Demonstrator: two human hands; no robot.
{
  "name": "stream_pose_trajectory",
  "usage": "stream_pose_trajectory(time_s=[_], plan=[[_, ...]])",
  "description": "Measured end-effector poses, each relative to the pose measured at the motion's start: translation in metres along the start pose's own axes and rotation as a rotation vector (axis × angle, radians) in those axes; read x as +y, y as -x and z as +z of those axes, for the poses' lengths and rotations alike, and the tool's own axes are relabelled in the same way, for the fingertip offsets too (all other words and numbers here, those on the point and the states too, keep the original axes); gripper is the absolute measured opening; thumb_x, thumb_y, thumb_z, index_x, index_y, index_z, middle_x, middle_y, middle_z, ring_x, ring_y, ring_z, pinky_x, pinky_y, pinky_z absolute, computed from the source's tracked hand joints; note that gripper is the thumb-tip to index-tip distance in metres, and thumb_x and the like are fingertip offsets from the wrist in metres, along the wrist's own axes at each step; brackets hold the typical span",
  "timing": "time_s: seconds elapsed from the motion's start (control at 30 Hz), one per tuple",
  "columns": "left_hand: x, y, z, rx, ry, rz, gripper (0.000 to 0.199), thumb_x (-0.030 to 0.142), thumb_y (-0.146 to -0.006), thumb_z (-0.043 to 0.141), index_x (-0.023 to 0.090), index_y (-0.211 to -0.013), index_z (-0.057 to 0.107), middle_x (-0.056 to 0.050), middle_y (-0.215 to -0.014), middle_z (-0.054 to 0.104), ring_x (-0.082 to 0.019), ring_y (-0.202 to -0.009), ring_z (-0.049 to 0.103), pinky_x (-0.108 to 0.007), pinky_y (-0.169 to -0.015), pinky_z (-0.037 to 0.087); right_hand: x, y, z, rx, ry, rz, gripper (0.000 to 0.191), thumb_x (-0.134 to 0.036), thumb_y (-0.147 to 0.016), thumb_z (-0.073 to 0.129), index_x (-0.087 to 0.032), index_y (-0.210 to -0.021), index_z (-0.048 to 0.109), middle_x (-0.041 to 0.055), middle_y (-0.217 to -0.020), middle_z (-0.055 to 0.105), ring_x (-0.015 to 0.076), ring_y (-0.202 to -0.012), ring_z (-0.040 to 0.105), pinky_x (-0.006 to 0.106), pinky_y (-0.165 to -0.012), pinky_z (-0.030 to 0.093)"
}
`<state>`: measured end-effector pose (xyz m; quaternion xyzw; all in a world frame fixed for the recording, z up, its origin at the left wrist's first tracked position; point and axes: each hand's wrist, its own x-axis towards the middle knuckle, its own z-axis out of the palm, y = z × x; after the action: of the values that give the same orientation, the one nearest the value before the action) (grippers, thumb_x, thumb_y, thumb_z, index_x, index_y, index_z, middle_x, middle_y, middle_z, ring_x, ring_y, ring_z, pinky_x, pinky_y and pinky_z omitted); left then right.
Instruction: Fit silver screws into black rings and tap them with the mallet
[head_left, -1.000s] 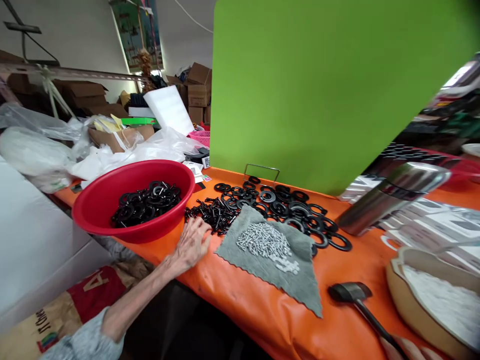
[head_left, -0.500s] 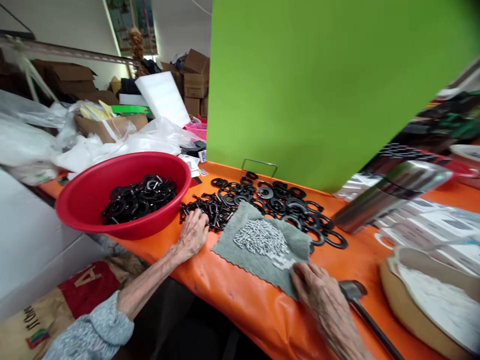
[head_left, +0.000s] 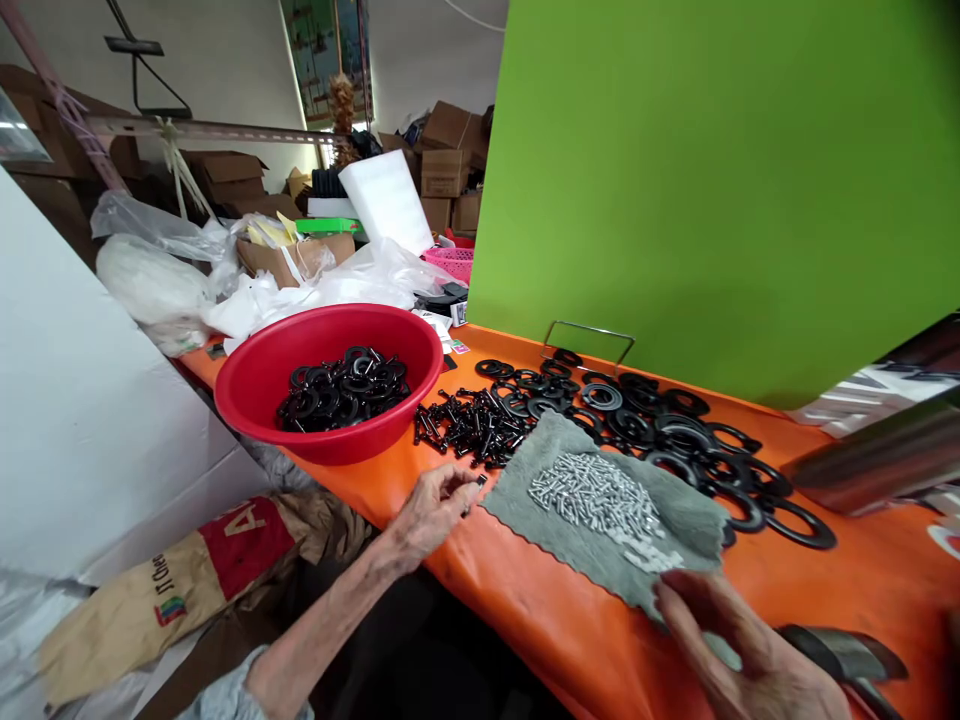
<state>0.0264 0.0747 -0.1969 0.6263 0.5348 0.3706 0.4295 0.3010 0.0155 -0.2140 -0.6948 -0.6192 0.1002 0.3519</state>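
Observation:
My left hand (head_left: 435,515) is closed in a pinch on a small black part (head_left: 481,482), just in front of a pile of similar small black rod-like parts (head_left: 472,422). My right hand (head_left: 739,640) is at the near right edge of a grey-green cloth (head_left: 534,545), its thumb and forefinger bent together beside the silvery pins. What its fingertips hold, if anything, is too small to make out. A heap of small silvery metal pins (head_left: 596,495) lies on the cloth. Behind the cloth are many black rings (head_left: 679,435), loosely overlapping.
A red basin (head_left: 247,385) holding black rings and parts stands at the left. A green panel (head_left: 712,200) rises behind the orange tabletop (head_left: 517,610). To the right are a metal flask (head_left: 885,455) and a hammer-like tool (head_left: 847,650). Plastic bags (head_left: 330,290) lie behind the basin.
My left hand has drawn back from the black pile with a small black part in its fingers. My right hand's thumb and forefinger have curled at the cloth's edge. The view has swung right.

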Motion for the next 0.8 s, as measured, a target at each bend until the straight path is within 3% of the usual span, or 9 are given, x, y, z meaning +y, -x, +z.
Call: stream_pose_trajectory(time_s=[0.13, 0.27, 0.37, 0.57, 0.67, 0.8], plan=[[0.017, 0.035, 0.009, -0.106, 0.736, -0.236, 0.036, 0.044, -0.074, 0.073, 0.011, -0.082, 0.063, 0.000, -0.073, 0.056, -0.008, -0.064, 0.051, -0.020, -0.065, 0.040, -0.032, 0.021, 0.009, -0.129, -0.238, 0.105, 0.035, -0.060, -0.071, 0.057, -0.027, -0.076, 0.068, 0.0016, -0.076, 0.073, 0.0196, -0.068, 0.070, 0.022, -0.055, 0.055], [0.025, 0.054, 0.021, -0.154, 0.987, -0.371, 0.038, 0.039, -0.066, 0.083, 0.009, -0.079, 0.065, -0.001, -0.072, 0.058, -0.006, -0.062, 0.051, -0.018, -0.062, 0.039, -0.059, 0.038, 0.014, -0.166, -0.492, 0.174, 0.032, -0.054, -0.069, 0.066, -0.024, -0.080, 0.069, 0.0035, -0.075, 0.071, 0.0161, -0.063, 0.067, 0.020, -0.056, 0.055], [0.026, 0.062, 0.028, -0.182, 1.049, -0.411, 0.035, 0.036, -0.067, 0.083, 0.008, -0.080, 0.066, -0.002, -0.074, 0.059, -0.006, -0.062, 0.052, -0.018, -0.061, 0.039, -0.074, 0.044, 0.011, -0.195, -0.658, 0.222, 0.030, -0.052, -0.070, 0.069, -0.022, -0.078, 0.066, 0.0018, -0.069, 0.067, 0.0149, -0.059, 0.064, 0.021, -0.054, 0.055], [0.029, 0.073, 0.034, -0.216, 1.062, -0.430, 0.032, 0.034, -0.068, 0.082, 0.009, -0.080, 0.066, -0.001, -0.075, 0.057, -0.006, -0.062, 0.049, -0.018, -0.061, 0.036, -0.093, 0.050, 0.005, -0.213, -0.774, 0.235, 0.028, -0.049, -0.074, 0.069, -0.022, -0.076, 0.065, 0.0005, -0.070, 0.064, 0.0131, -0.061, 0.061, 0.019, -0.057, 0.053], [0.031, 0.077, 0.037, -0.226, 1.001, -0.423, 0.034, 0.037, -0.068, 0.082, 0.010, -0.080, 0.065, -0.001, -0.076, 0.056, -0.006, -0.063, 0.047, -0.019, -0.062, 0.034, -0.097, 0.052, 0.010, -0.219, -0.840, 0.198, 0.024, -0.045, -0.079, 0.066, -0.022, -0.073, 0.063, -0.0021, -0.064, 0.060, 0.0104, -0.059, 0.059, 0.016, -0.056, 0.051], [0.034, 0.080, 0.040, -0.222, 0.890, -0.404, 0.038, 0.044, -0.068, 0.079, 0.010, -0.079, 0.063, 0.000, -0.074, 0.055, -0.007, -0.064, 0.045, -0.022, -0.063, 0.032, -0.094, 0.056, 0.022, -0.240, -0.884, 0.196, 0.018, -0.040, -0.081, 0.067, -0.023, -0.078, 0.063, -0.0028, -0.071, 0.060, 0.0097, -0.064, 0.059, 0.016, -0.060, 0.051]])
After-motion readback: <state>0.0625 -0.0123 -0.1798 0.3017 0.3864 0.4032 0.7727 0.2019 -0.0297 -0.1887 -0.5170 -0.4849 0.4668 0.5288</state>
